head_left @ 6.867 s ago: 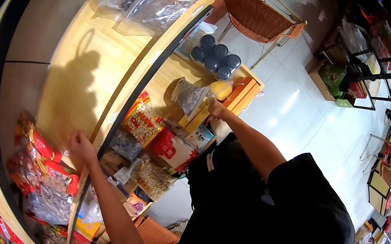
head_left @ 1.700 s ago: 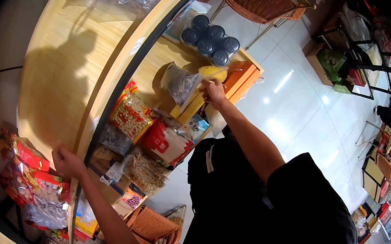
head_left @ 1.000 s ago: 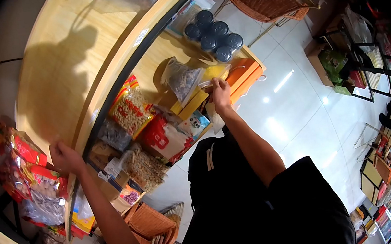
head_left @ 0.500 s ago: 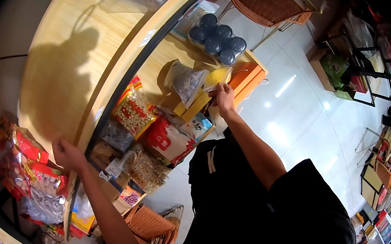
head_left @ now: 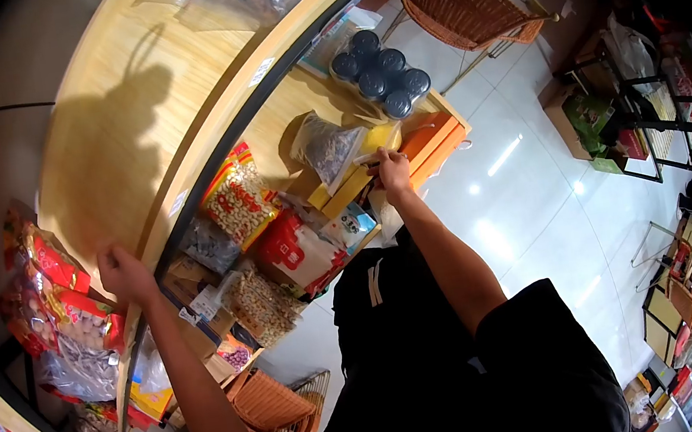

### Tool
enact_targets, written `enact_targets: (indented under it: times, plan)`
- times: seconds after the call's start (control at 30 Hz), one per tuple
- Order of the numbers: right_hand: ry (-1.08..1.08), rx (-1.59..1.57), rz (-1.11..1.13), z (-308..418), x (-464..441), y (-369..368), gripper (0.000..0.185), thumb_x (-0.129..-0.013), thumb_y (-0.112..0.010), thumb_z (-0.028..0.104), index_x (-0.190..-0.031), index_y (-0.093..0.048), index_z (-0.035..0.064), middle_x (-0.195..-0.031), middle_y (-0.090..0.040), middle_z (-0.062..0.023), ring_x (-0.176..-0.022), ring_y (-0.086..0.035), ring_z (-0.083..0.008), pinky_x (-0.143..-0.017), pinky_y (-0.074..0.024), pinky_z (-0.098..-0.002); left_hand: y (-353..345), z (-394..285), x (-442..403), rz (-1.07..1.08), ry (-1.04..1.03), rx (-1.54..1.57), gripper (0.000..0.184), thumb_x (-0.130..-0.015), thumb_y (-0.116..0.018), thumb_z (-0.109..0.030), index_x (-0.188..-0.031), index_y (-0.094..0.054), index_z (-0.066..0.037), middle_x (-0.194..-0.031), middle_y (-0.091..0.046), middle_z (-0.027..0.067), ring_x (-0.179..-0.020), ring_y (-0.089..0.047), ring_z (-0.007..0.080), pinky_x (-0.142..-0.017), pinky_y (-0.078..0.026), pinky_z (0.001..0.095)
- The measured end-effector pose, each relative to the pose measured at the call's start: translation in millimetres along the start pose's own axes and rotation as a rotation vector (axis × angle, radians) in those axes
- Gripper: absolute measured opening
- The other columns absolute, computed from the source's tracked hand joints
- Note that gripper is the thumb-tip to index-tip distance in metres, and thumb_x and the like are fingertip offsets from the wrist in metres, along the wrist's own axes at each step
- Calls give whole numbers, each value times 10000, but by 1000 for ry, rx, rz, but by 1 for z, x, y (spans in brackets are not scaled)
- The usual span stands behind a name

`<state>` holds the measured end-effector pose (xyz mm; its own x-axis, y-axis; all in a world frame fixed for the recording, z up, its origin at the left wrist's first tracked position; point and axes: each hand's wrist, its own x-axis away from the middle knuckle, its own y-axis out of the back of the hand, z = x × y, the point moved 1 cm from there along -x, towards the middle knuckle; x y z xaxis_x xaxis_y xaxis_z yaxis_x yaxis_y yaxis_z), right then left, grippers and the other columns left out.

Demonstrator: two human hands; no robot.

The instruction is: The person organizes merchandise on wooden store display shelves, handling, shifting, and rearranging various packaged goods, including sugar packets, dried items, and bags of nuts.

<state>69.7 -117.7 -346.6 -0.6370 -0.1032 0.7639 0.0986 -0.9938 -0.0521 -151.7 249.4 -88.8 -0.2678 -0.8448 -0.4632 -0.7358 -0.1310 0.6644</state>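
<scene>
My right hand (head_left: pixel 393 171) is closed at the front edge of the lower shelf, its fingers pinching the edge of a clear plastic bag with yellow contents (head_left: pixel 381 136). Left of that bag lies a clear bag of greyish dried goods (head_left: pixel 326 150). Below my fingers is a yellow box (head_left: pixel 346 192), and on the right an orange box (head_left: pixel 427 146). My left hand (head_left: pixel 125 276) is curled into a fist by the edge of the upper shelf (head_left: pixel 116 159), near red bags of nuts (head_left: pixel 68 296). Whatever it may hold is hidden.
Dark-topped cans in shrink wrap (head_left: pixel 381 74) stand on the lower shelf. A red-and-yellow nut bag (head_left: pixel 239 197), a red-and-white packet (head_left: pixel 300 253) and a clear nut bag (head_left: pixel 260 304) crowd its front. Wicker baskets (head_left: pixel 458 4) stand beyond the shelf end; tiled floor (head_left: pixel 529 209) lies right.
My right hand has shifted slightly left and down, and the yellow-filled bag has moved slightly left with it. My left hand stays closed in nearly the same place. The view has shifted a little.
</scene>
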Motion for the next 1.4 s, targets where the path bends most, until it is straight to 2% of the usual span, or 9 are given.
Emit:
enact_targets:
  times: [0.3,0.4,0.5,0.63,0.7,1.1,1.17,1.3,1.4]
  plan:
    - [-111,182,116,7,8,11,438,-935,-520,410,-1019,-612,-10,-672,-638,-144,-425,-555,-211,-401,-467,-327,1,-9,1,39,-4,-99,180,-833,-550,-143,-782,-618,15,-696,-617,77,-632,-560,169,-610,-445,322]
    - [-63,330,185,0,1,17,306,-900,-541,279,-975,-612,-9,-687,-633,-166,-454,-588,-251,-383,-480,-340,0,-10,0,36,-16,-5,192,-837,-561,-163,-779,-623,9,-725,-620,92,-652,-564,174,-613,-449,327]
    - [-10,439,223,23,20,21,338,-872,-555,275,-948,-652,-39,-646,-632,-133,-462,-598,-239,-412,-486,-345,-4,3,-5,49,-9,-65,201,-833,-572,-173,-775,-627,11,-755,-626,112,-673,-578,190,-615,-458,329]
    - [200,532,155,54,35,14,312,-854,-549,248,-989,-667,-7,-688,-651,-166,-496,-623,-234,-496,-504,-341,-5,11,-8,43,-89,-155,200,-825,-561,-162,-781,-632,20,-744,-637,128,-670,-599,237,-620,-476,326]
    - [511,564,125,85,45,-1,285,-830,-540,209,-992,-675,18,-774,-672,-183,-725,-669,-296,-714,-513,-374,0,-15,-2,71,-109,-200,210,-831,-551,-164,-780,-627,25,-716,-635,133,-642,-599,243,-605,-471,339]
    - [779,842,340,125,-31,-99,347,-791,-578,243,-1090,-677,99,-978,-678,-205,-932,-646,-348,-868,-492,-394,-7,-8,-2,102,-43,-61,210,-876,-556,-146,-805,-593,48,-722,-606,108,-662,-569,182,-627,-460,323]
    - [589,742,458,141,-39,-116,386,-778,-592,276,-1111,-675,99,-1079,-647,-231,-1066,-586,-349,-953,-448,-385,-6,-5,-6,139,-75,-108,196,-872,-563,-134,-795,-594,44,-702,-589,95,-639,-557,176,-611,-455,312]
    - [864,933,320,106,-150,-174,401,-796,-574,300,-1149,-669,135,-1240,-567,-240,-1236,-436,-366,-1060,-336,-423,-3,-17,-3,167,-2,-106,190,-857,-561,-127,-782,-595,44,-665,-584,85,-607,-550,165,-572,-443,317]
    - [919,588,458,99,-170,-190,447,-845,-559,356,-1235,-602,143,-1294,-551,-189,-1240,-441,-348,-1092,-225,-487,-3,-29,-1,151,46,-113,184,-837,-557,-117,-771,-591,52,-652,-584,92,-595,-543,156,-565,-441,318]
